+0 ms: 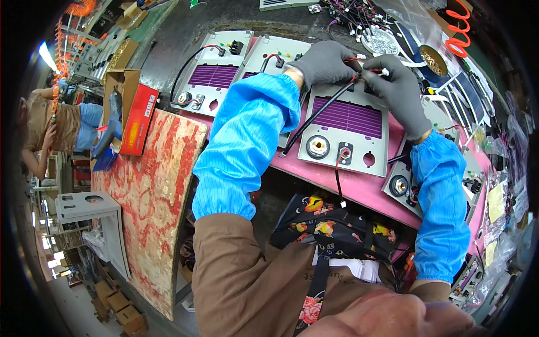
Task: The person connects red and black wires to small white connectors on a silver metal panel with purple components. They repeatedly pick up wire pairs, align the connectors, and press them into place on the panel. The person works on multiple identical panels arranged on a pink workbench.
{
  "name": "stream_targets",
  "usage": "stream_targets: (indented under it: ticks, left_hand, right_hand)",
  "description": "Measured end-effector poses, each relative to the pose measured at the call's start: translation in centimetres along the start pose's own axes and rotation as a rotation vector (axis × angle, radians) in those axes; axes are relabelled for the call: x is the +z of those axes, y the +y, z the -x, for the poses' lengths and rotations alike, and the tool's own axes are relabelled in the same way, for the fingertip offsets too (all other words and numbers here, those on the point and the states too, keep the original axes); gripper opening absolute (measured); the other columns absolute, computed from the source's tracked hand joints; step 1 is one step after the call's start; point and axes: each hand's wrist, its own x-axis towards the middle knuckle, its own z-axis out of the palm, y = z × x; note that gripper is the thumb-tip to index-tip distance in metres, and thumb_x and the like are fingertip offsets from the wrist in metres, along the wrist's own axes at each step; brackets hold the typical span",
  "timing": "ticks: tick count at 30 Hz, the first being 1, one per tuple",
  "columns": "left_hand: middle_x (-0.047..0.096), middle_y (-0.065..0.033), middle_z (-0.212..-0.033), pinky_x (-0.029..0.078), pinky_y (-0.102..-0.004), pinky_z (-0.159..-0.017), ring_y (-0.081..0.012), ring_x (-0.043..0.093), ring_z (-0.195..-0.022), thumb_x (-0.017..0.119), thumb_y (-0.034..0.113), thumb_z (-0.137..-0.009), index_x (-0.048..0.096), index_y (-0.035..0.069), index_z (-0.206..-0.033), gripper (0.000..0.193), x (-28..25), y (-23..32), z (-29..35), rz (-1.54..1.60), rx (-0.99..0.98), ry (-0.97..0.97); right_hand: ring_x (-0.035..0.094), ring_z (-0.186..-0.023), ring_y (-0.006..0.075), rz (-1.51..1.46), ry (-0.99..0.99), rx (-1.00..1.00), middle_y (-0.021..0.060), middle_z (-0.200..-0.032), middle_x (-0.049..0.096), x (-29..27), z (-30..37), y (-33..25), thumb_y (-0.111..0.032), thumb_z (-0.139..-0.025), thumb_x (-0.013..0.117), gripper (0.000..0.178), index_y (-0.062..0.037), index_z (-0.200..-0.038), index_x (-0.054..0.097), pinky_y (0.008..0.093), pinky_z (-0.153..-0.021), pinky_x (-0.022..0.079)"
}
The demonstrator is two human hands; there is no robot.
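Both my hands wear grey gloves and meet above a light grey metal panel [349, 115] with a purple slatted grille [347, 117]. My left hand [327, 63] pinches thin red and black wires at the end of a black cable [323, 110]. Closed on the same wires from the other side is my right hand [397, 92], with a white connector plug [385, 72] showing by its fingers. The cable slants down across the panel's left edge. On the panel sit a round socket [318, 147] and a small jack plate [345, 153] with a dangling lead. My fingertips partly cover the wire joint.
Similar panels [210, 78] lie left and right on the pink work surface [303, 168]. Loose wire harnesses [359, 19] and a bowl of small brass parts [433, 60] are at the back right. A worn red board [151, 196] and a red box [139, 121] stand left; another person [59, 121] is beyond.
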Motion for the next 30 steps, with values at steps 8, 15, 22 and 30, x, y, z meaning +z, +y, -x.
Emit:
stream_targets:
  ticks: [8, 15, 22, 30]
  left_hand:
    - [0.071, -0.0139, -0.087, 0.052, -0.0322, -0.071, -0.0229, 0.067, -0.074, 0.07, 0.027, -0.075, 0.072, 0.008, -0.102, 0.034, -0.2, -0.2, -0.2, -0.016, 0.069, -0.04]
    - [0.068, -0.0164, -0.082, 0.05, -0.0399, -0.075, -0.0326, 0.066, -0.08, 0.059, 0.053, -0.08, 0.072, 0.006, -0.088, 0.049, -0.2, -1.0, -0.8, 0.015, -0.005, -0.014]
    - [0.067, -0.0195, -0.082, 0.049, -0.0442, -0.076, -0.0365, 0.065, -0.081, 0.058, 0.056, -0.081, 0.071, 0.004, -0.082, 0.054, 0.3, -1.2, -1.1, -0.09, 0.0, 0.015]
    - [0.066, -0.0156, -0.079, 0.048, -0.036, -0.059, -0.0237, 0.062, -0.064, 0.062, 0.044, -0.087, 0.067, 0.0, -0.097, 0.045, 0.5, -1.5, -1.1, -0.09, 0.051, 0.0]
  right_hand:
    - [0.062, -0.084, 0.0237, 0.515, -0.159, -0.566, 0.0073, -0.094, 0.063, -0.3, 0.6, 0.8, -0.011, -0.081, 0.068, 0.011, -0.0108, -0.091, 0.07, 0.0333, -0.075, 0.05]
    - [0.065, -0.09, 0.0259, 0.214, 0.094, -0.051, 0.011, -0.097, 0.065, -0.1, -0.1, 1.0, -0.021, -0.086, 0.062, 0.023, -0.01, -0.106, 0.066, 0.0358, -0.083, 0.05]
    - [0.064, -0.089, 0.0281, 0.315, -0.087, 0.07, 0.0125, -0.097, 0.065, 0.1, -1.4, 1.9, -0.029, -0.086, 0.061, 0.026, -0.008, -0.097, 0.072, 0.0373, -0.082, 0.05]
    - [0.065, -0.087, 0.0289, 0.318, -0.087, 0.053, 0.0142, -0.094, 0.066, 0.3, -1.4, 2.1, -0.032, -0.086, 0.061, 0.029, -0.0079, -0.096, 0.073, 0.0386, -0.079, 0.05]
